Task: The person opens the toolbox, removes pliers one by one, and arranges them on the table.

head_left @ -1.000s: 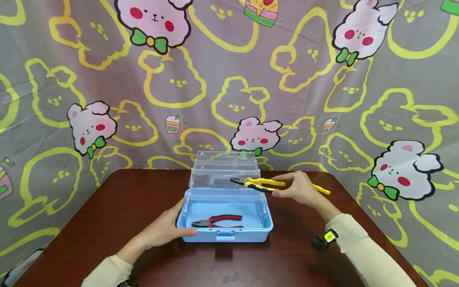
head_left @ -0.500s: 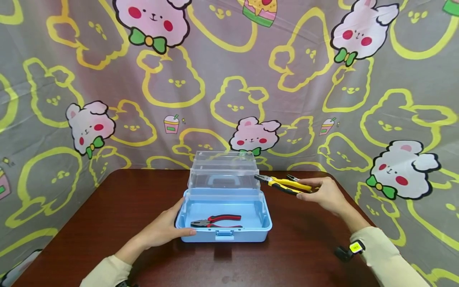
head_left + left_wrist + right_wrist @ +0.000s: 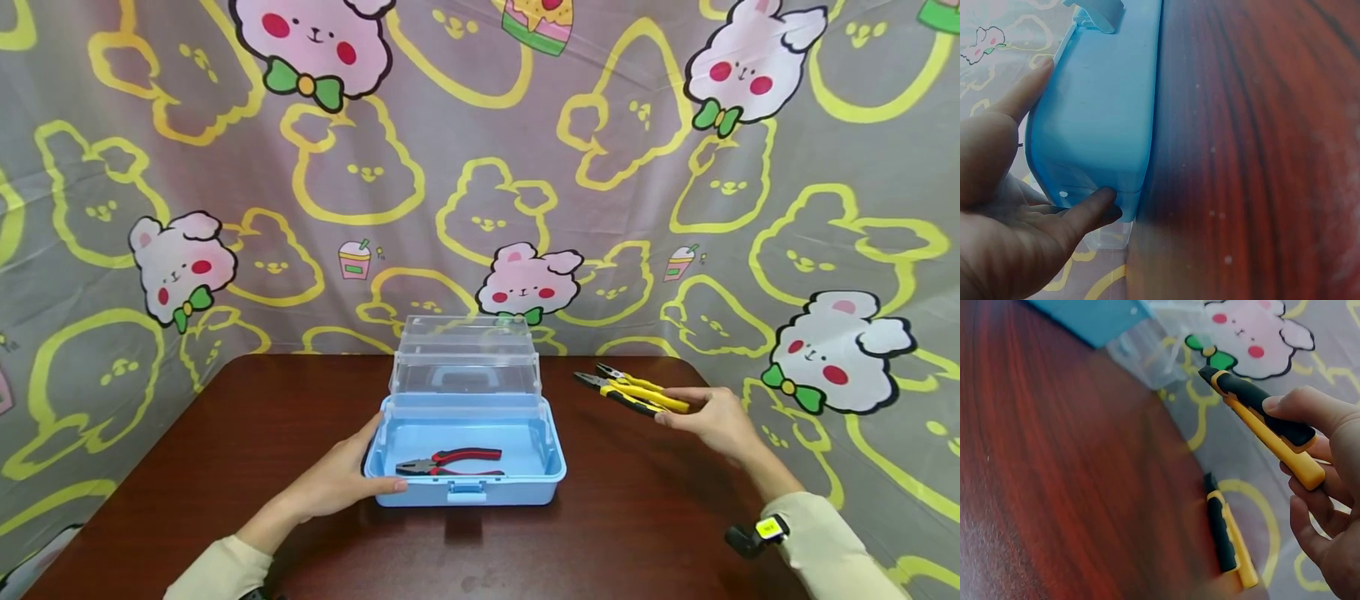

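Note:
My left hand (image 3: pixel 330 475) holds the left front corner of a light blue toolbox (image 3: pixel 517 493), thumb over its front rim and fingers against the side (image 3: pixel 1094 137). The box's clear lid and trays (image 3: pixel 468 375) stand raised at its back. Inside lie red and black pliers (image 3: pixel 468 455), their jaws toward the left. To the right of the box my right hand (image 3: pixel 716 421) pinches yellow and black pliers (image 3: pixel 1260 406) by the handles, thumb on the black grip. A second yellow and black pair of pliers (image 3: pixel 1225 534) lies on the table just beyond, partly hidden in the head view.
The dark red-brown wooden table (image 3: pixel 225 450) carries the toolbox near its middle. Behind it hangs a grey curtain (image 3: pixel 420 133) with cartoon rabbits, close along the table's back and sides. A latch (image 3: pixel 467 493) sits on the box's front.
My right hand has carried its pliers from over the toolbox's right side rightward and lower, beside the second pair. The left hand stays at the box corner.

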Demonstrator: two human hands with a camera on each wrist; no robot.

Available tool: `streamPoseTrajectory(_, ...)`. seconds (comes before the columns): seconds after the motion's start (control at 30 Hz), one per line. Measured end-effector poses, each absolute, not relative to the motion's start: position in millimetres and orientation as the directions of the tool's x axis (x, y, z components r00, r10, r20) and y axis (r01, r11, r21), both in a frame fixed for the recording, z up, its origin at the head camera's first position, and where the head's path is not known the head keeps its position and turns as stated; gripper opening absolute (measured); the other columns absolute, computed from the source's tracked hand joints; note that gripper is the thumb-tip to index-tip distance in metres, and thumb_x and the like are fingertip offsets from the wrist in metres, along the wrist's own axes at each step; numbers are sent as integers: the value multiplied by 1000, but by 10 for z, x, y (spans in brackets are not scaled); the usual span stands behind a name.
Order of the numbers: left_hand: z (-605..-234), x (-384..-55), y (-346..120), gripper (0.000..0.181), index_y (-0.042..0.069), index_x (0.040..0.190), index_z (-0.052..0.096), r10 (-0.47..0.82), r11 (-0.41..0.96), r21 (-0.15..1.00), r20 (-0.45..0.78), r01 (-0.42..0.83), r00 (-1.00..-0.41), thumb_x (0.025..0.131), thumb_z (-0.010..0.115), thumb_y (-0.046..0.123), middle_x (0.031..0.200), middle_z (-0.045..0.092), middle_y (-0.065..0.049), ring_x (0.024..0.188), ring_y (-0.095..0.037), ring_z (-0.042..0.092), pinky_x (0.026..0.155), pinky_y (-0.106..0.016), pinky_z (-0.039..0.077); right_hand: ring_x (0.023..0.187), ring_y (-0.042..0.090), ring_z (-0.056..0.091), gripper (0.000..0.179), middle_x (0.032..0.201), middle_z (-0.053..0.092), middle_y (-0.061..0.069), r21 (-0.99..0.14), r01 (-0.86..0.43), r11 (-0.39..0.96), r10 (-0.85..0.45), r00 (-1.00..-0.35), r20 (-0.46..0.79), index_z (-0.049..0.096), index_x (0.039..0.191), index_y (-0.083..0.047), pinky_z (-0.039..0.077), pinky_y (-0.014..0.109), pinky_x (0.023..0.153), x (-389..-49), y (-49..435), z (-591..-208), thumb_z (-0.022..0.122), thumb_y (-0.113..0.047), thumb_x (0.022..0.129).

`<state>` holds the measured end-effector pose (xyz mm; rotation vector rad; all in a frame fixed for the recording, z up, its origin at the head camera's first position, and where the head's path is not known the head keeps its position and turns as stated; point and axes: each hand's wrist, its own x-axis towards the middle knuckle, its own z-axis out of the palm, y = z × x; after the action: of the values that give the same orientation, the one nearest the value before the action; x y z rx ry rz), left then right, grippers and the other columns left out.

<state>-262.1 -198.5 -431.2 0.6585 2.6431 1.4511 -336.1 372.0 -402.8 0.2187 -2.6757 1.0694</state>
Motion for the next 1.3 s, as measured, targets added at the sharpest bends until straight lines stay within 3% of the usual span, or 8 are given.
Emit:
streamPoseTrajectory(0.77, -4315, -2623, -1991, 116, 1, 165, 7, 386, 487, 809, 137, 328, -912, 87, 85, 37, 152, 46, -24, 129, -30, 54, 105, -56, 40, 91, 30, 58, 58, 113, 70, 22, -535, -189, 824, -50, -963, 263, 79, 114, -2, 45, 37, 69, -3663, 3718, -4449, 94, -41, 74)
streamPoseTrajectory(1.07, -4340, -2626, -2005, 116, 3, 165, 7, 385, 484, 810, 142, 331, -912, 88, 85, 37, 152, 47, -24, 126, -30, 55, 103, -54, 42, 82, 27, 59, 52, 95, 74, 11, -485, -229, 844, -103, -957, 272, 80, 106, -2, 45, 38, 67, -3740, 3686, -4513, 95, -38, 71)
streamPoseTrajectory(1.3, -4344, -2643, -2001, 115, 8, 167, 7, 391, 471, 819, 139, 328, -910, 88, 85, 36, 149, 51, -18, 122, -27, 58, 100, -48, 46, 97, 35, 65, 59, 110, 75, 15, -441, -212, 872, -122, -967, 223, 78, 116, -1, 48, 48, 77, -3740, 3688, -4586, 92, -42, 76)
